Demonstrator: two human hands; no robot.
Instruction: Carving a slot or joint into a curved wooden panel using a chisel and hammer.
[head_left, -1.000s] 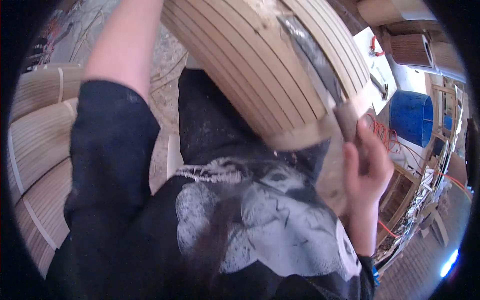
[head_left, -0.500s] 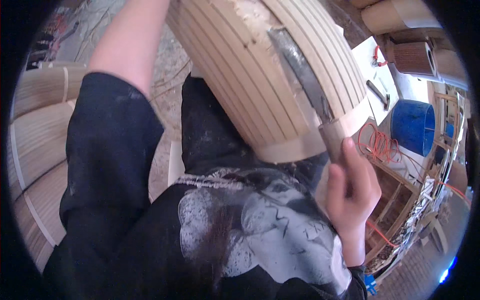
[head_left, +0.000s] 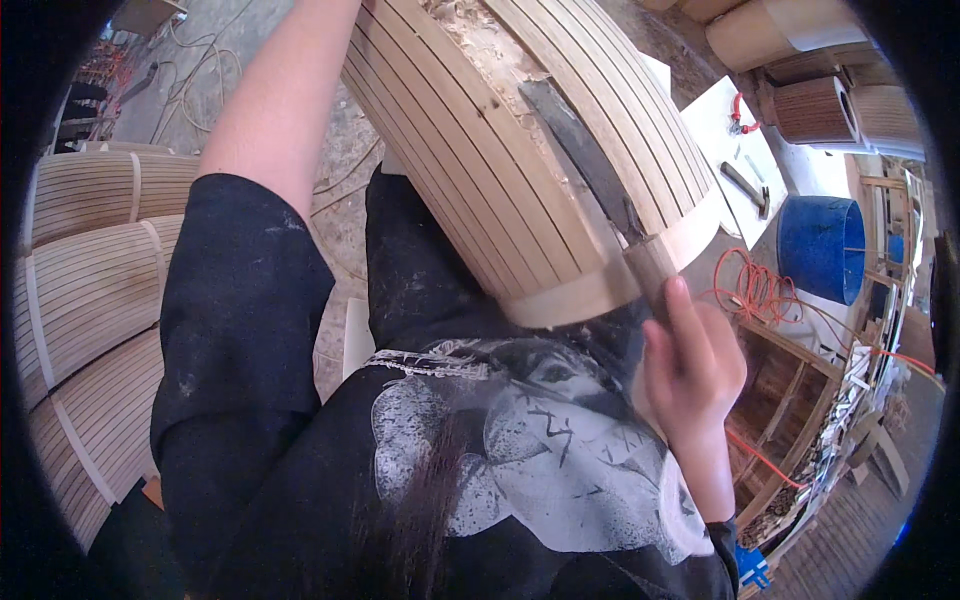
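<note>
Head view: the right hand [head_left: 692, 365], at the right of centre, is clamped on the wooden handle of a long flat blade [head_left: 585, 160] lying across the slatted wooden barrel [head_left: 480, 160] in the upper middle. The left hand is out of frame; only its arm rises at upper left. More slatted barrels [head_left: 80, 280] lie at the left edge, and a blue drum [head_left: 820, 245] stands at right.

Black short-sleeved cotton T-shirt [head_left: 250, 330], dusted with pale specks; large white-and-grey printed graphic [head_left: 530, 440] across chest. Both forearms bare. Right hand [head_left: 695, 370] bare, no glove. Dark trousers [head_left: 420, 270].
</note>
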